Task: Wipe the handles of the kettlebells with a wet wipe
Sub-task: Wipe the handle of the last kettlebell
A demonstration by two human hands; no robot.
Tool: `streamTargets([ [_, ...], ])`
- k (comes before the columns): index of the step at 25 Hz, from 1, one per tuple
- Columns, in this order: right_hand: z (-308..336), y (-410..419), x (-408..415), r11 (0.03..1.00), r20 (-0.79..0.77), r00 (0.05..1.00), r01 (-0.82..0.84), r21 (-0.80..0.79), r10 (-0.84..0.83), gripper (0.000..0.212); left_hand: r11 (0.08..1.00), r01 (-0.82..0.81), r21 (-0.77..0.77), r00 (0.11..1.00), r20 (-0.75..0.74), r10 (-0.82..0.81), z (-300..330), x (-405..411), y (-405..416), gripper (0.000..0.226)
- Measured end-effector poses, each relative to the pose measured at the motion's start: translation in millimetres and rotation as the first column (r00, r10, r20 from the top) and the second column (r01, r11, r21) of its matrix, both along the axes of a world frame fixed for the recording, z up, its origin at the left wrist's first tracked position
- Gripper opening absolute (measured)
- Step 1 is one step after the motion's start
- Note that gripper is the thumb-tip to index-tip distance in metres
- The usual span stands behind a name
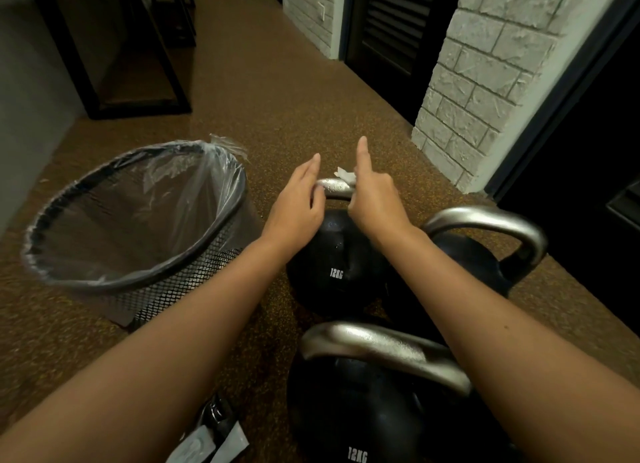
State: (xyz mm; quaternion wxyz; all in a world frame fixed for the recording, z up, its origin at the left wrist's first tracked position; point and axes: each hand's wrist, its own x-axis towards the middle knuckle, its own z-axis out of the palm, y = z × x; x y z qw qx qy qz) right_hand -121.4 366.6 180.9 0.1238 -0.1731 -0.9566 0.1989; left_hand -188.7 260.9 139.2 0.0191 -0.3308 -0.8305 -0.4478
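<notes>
Steel handle (pixel 337 188) of the far black kettlebell (pixel 334 258) runs left-right between my hands: right hand (pixel 375 202) pinches white wet wipe (pixel 344 175), left hand (pixel 299 206) open, steadying its left end.

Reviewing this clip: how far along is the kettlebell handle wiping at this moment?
In hand: the right hand presses a white wet wipe on the far kettlebell's handle, which looks wet; the left hand rests at its other end. Whether the right kettlebell's handle and the near kettlebell's handle are already wiped can't be told. The lined mesh bin holds no visible wipe.
</notes>
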Motion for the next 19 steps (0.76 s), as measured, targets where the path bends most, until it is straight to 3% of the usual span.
streamTargets([
  [4, 9, 3, -7, 0.975, 0.040, 0.996, -0.068, -0.213, 0.078, 0.098, 0.995, 0.078, -0.057, 0.995, -0.050, -0.081, 0, -1, 2, 0.061],
  [7, 15, 17, -3, 0.924, 0.009, 0.992, -0.113, -0.365, 0.125, 0.092, 0.980, 0.111, -0.166, 0.988, -0.086, -0.126, 1, 1, 5, 0.063],
  [12, 11, 52, 19, 0.986, 0.098, 0.993, -0.043, -0.163, 0.060, 0.058, 0.926, 0.011, -0.377, 0.911, -0.378, -0.164, 4, 3, 9, 0.065],
  [15, -8, 55, 28, 0.977, 0.117, 0.985, -0.100, -0.189, 0.124, 0.052, 0.831, -0.151, -0.536, 0.830, -0.525, -0.188, 11, 2, 19, 0.064],
  [19, -19, 57, 29, 0.972, 0.074, 0.988, -0.115, -0.204, 0.132, 0.050, 0.821, -0.218, -0.528, 0.823, -0.551, -0.136, 12, 0, 32, 0.044],
])
